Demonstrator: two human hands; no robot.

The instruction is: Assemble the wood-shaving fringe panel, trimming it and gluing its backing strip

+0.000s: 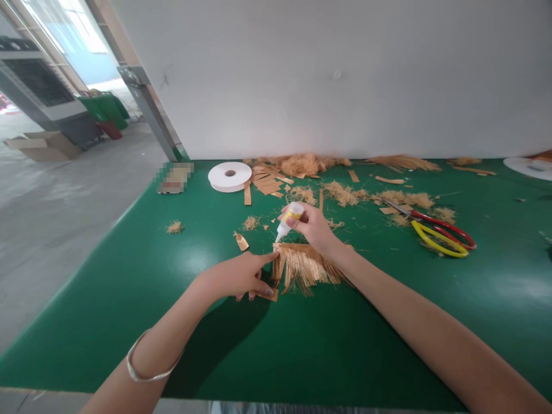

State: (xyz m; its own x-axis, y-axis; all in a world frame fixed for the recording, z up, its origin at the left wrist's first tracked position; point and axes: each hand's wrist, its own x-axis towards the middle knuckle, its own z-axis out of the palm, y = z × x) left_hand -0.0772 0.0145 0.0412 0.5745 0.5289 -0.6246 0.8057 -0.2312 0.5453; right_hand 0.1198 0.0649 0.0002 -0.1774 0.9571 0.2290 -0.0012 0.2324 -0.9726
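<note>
My right hand [317, 229] grips a small white glue bottle [290, 220] with a yellow label. The bottle tilts nozzle down, its tip at the upper left corner of a tan fringed strip [306, 267] lying on the green table. With the index finger stretched out, my left hand [244, 276] touches the fringe's left end. Its thumb and curled fingers pinch a short flat tan piece [270, 294] just below. A small tan twisted scrap [241, 241] lies behind the left hand.
Red-and-yellow-handled scissors [444, 233] lie at the right among tan fibre scraps [345, 194]. Further back are a white tape roll [230, 175], cut tan strips [267, 183] and a fibre heap [304, 165] against the wall. A blurred phone-like object [176, 178] rests at the far left edge.
</note>
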